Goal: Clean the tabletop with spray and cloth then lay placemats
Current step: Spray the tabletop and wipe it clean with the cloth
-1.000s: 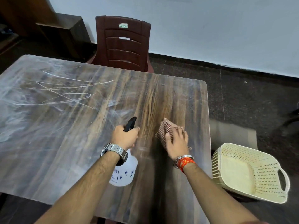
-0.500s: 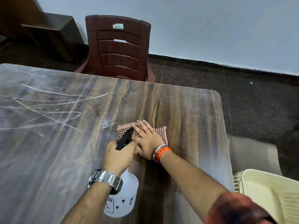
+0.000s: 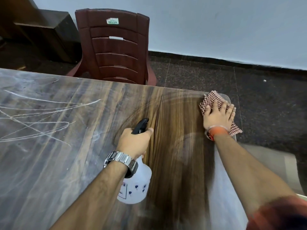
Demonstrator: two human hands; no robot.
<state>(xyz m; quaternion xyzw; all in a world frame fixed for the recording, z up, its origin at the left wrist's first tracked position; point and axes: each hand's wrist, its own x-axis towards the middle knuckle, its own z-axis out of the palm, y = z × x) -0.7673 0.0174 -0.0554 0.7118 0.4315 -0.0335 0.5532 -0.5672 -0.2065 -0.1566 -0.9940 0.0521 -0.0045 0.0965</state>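
My right hand (image 3: 218,116) lies flat with fingers spread on the checked cloth (image 3: 214,101), pressing it down at the far right corner of the tabletop (image 3: 174,146). Half a second ago that cloth was spread near the middle of the far half, just ahead of the bottle's nozzle; before that it was bunched nearer the right edge, closer to me. So the last stroke swept it outward and away, right up to the corner, and one flap now hangs over the right edge.

My left hand (image 3: 134,142) is wrapped around the neck of the white spray bottle (image 3: 135,183), finger near the black trigger (image 3: 140,126). It has barely moved across these moments, holding the bottle just above the tabletop around the middle of the near half.

The strip from the middle to the right edge shows clean, dark wood grain with faint curved wipe marks. The left half carries a whitish haze and pale scribbled lines (image 3: 41,117), untouched.

I judge the cleaning perhaps a third done: the right side is finished or nearly so, and the cloth must come back across to the left, probably after more spray there. No placemats are in view, so laying them is some way off.
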